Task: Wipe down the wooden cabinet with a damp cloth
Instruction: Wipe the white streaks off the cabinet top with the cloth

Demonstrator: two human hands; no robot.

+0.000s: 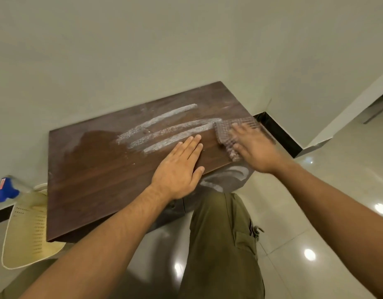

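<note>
Two bare forearms, no sleeves, no watch or rings on left hand (177, 169) or right hand (256, 147). Fine hair along both forearms. Olive-green cargo trousers (220, 244), side pocket with flap and small drawstring toggle at right thigh.

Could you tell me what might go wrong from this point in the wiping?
1. The cloth under the right hand sits at the right end of the cabinet top; a further stroke could push white residue off that edge onto the floor.
2. The white streaks may smear rather than lift.
3. The left hand lies flat on wiped wood and may leave marks.
</note>
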